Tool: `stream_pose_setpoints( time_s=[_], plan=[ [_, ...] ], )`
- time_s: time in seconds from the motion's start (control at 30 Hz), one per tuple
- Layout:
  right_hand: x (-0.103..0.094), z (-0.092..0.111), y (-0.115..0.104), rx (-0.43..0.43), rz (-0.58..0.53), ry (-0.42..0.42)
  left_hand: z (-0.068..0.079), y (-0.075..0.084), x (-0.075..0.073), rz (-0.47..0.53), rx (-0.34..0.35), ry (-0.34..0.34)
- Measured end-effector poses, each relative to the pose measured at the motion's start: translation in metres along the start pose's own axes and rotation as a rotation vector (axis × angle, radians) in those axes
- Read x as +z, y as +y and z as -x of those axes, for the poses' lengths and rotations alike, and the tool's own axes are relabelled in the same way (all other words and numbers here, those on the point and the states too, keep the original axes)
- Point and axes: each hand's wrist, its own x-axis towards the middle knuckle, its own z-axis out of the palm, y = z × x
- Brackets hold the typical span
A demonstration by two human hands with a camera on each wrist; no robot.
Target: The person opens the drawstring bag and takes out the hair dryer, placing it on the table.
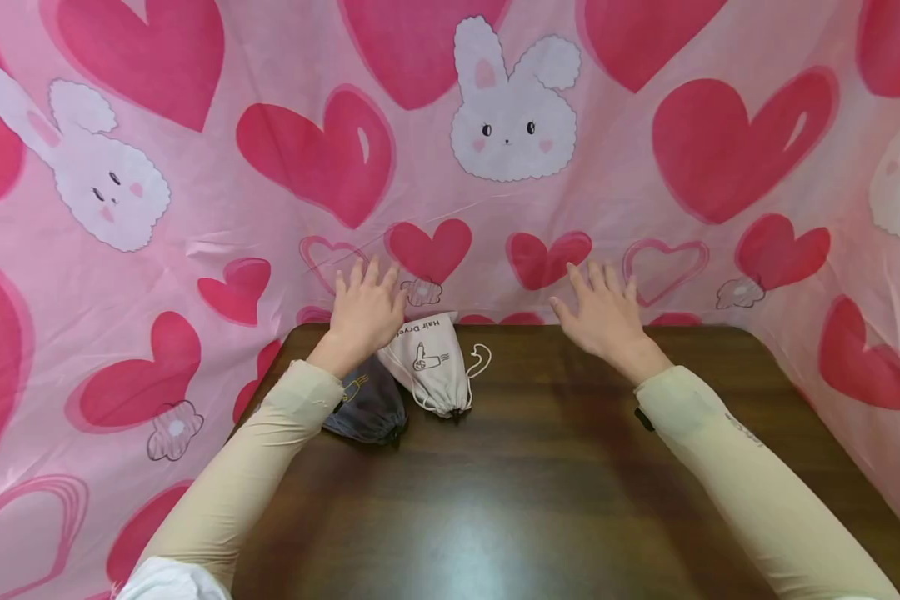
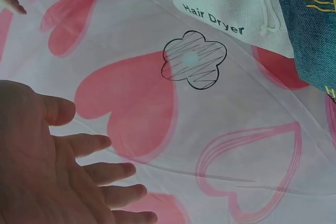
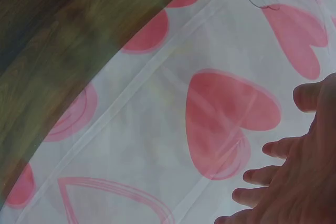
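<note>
Clock dirs from table centre, head view, L to R: pink cloth [image 1: 262, 217] w/ red hearts + white bunnies hangs all round, from 9 via 12 to 3. L sleeve [image 1: 270, 454], pale, runs in from 8 and blocks part of the dark pouch. L hand [image 1: 365, 312] at approx 10–11, fingers straight + spread; L wrist view has a gap btwn it and both pouches, hand at 7 there, pouches at 1–2. Dark pouch [image 1: 375, 408], denim-like w/ yellow drawing, lies on the table [image 1: 525, 475] at approx 10, gathered end toward its own 5. White pouch [image 1: 437, 362] just beside it at approx 11, edges meeting; "Hair Dryer" + dryer pic print upside down, gathered end at its 6, pale cord [image 1: 482, 360] looped out at its 3. Its far end sits at the table's back edge; can't tell if it touches the cloth. R hand [image 1: 606, 312] at approx 1, fingers also straight + apart, near the cloth, well apart from the pouches. R sleeve [image 1: 727, 450], pale too, comes in from 4, small black item [image 1: 645, 419] by the cuff.
</note>
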Motion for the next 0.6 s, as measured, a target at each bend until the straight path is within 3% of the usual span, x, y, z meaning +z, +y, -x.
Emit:
stream_pose_setpoints(
  time_s=[0.6],
  plan=[
    [0.012,0.005,-0.014,-0.023,-0.032,-0.011,0.006,0.002,0.004,0.013,-0.004,0.007]
  ],
)
